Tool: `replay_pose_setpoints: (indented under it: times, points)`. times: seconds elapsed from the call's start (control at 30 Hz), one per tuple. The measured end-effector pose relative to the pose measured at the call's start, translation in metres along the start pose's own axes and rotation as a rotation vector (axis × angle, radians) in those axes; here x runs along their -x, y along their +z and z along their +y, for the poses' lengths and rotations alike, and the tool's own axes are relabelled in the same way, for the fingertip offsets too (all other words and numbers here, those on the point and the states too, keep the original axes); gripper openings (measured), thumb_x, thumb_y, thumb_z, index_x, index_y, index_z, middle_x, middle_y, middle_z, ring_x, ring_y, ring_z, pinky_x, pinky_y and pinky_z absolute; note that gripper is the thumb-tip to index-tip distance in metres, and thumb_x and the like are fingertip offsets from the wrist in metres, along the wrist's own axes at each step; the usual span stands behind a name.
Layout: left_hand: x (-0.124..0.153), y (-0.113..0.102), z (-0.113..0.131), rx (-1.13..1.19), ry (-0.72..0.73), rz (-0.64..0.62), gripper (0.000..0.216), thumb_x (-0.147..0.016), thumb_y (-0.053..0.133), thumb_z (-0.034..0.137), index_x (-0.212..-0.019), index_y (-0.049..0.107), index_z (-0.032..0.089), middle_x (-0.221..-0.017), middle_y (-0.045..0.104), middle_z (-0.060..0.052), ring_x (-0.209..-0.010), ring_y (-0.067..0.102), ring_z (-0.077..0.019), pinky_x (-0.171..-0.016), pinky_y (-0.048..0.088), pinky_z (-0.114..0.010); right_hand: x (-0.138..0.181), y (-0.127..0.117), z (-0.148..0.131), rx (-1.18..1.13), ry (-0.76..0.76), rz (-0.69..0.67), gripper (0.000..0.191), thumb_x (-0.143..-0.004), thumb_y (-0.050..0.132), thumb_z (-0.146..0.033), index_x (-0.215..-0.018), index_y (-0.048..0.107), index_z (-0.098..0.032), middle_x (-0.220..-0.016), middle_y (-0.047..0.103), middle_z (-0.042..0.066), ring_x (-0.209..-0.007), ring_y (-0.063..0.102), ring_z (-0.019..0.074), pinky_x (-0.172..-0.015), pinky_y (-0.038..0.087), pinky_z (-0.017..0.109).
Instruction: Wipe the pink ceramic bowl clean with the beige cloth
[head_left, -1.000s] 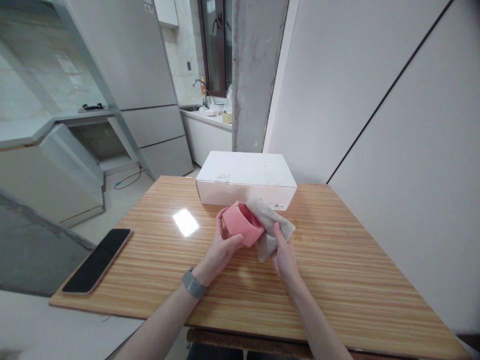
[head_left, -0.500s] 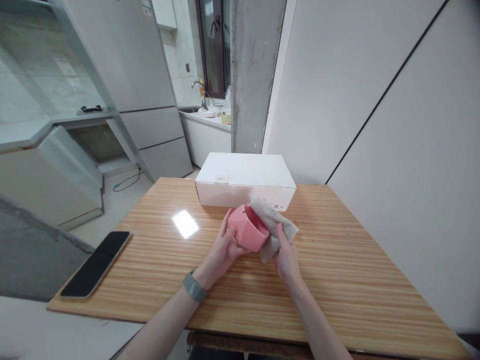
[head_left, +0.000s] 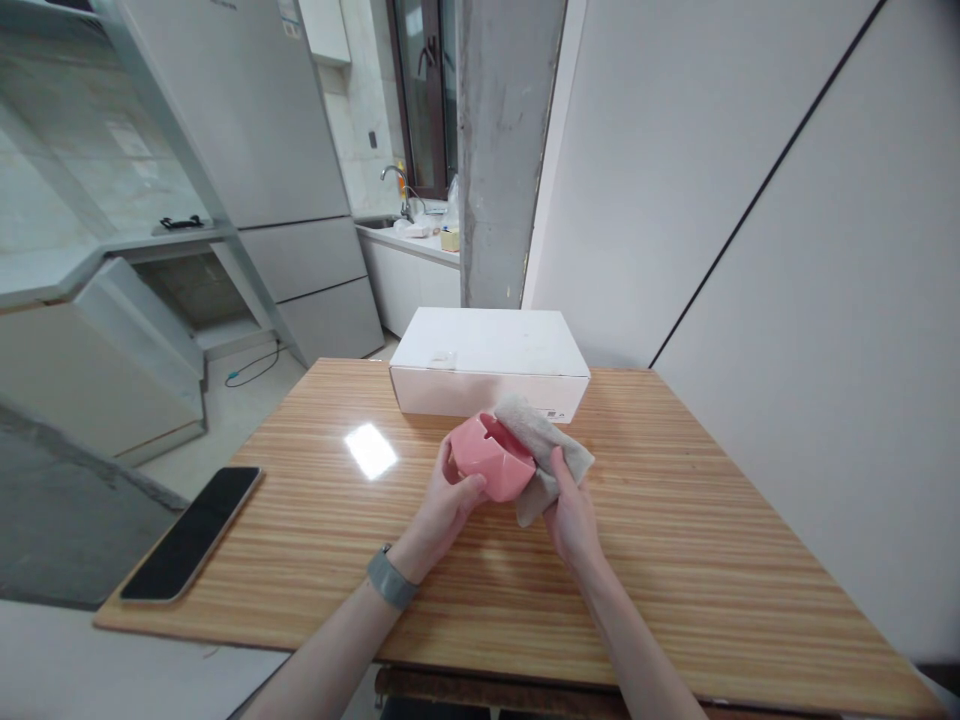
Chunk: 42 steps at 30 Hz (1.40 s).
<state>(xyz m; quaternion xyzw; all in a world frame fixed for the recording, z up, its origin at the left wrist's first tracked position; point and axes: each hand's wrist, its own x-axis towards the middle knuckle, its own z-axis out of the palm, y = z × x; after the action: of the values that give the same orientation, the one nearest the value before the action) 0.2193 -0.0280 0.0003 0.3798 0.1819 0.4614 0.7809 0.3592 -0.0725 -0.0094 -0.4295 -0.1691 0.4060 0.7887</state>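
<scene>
Near the white box (head_left: 490, 342), the left hand (head_left: 442, 505) grips a pink container (head_left: 491, 468) in its fingers, the right hand (head_left: 572, 518) a grey cloth (head_left: 536, 435) touching it.

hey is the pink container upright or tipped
Tipped: the pink container leans in the left hand, its opening slanted toward the gray cloth.
</scene>
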Motion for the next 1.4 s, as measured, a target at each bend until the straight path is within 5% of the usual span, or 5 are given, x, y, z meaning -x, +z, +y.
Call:
replay_pose_setpoints:
  times: [0.37,0.6,0.77,0.93,1.4]
  points:
    - [-0.004,-0.002,-0.005,-0.061,0.126,0.033,0.092,-0.062,0.083,0.016,-0.137,0.033,0.034,-0.142,0.048,-0.007,-0.123,0.051,-0.0239,-0.101,0.043,-0.035,0.004,0.005,0.002,-0.022,0.019,0.031,0.040,-0.070,0.078,-0.047,-0.103,0.070,-0.026,-0.107,0.076,0.000,-0.104,0.069,0.0186,-0.085,0.057,0.026]
    - [-0.002,0.001,0.003,0.098,-0.151,-0.096,0.068,-0.087,0.056,0.054,-0.146,0.023,0.045,-0.151,0.039,-0.006,-0.117,0.056,-0.0303,-0.081,0.057,-0.048,0.002,-0.001,0.000,-0.027,-0.037,0.089,0.041,-0.070,0.077,-0.048,-0.104,0.071,-0.026,-0.108,0.075,0.000,-0.107,0.068,0.0197,-0.086,0.057,0.028]
    - [-0.001,0.004,0.005,0.105,-0.099,-0.090,0.062,-0.091,0.056,0.045,-0.146,0.027,0.040,-0.150,0.040,-0.007,-0.123,0.052,-0.0290,-0.084,0.057,-0.045,0.002,-0.004,0.001,-0.034,-0.057,0.103,0.039,-0.074,0.075,-0.046,-0.108,0.069,-0.026,-0.113,0.074,0.000,-0.108,0.067,0.0197,-0.088,0.057,0.029]
    - [-0.004,-0.007,-0.004,0.067,-0.144,-0.048,0.056,-0.087,0.059,0.050,-0.133,0.050,0.019,-0.134,0.057,-0.015,-0.117,0.057,-0.0317,-0.086,0.056,-0.044,0.002,-0.002,0.000,-0.046,-0.053,0.063,0.036,-0.077,0.073,-0.043,-0.107,0.069,-0.025,-0.111,0.074,0.000,-0.108,0.067,0.0176,-0.090,0.055,0.026]
    - [-0.005,-0.011,-0.007,0.005,0.064,0.104,0.061,-0.073,0.077,0.031,-0.126,0.048,0.029,-0.122,0.060,-0.007,-0.101,0.063,-0.0215,-0.077,0.056,-0.034,0.004,0.001,0.001,-0.039,-0.014,0.014,0.038,-0.076,0.074,-0.045,-0.108,0.070,-0.025,-0.110,0.075,0.001,-0.108,0.068,0.0200,-0.092,0.054,0.031]
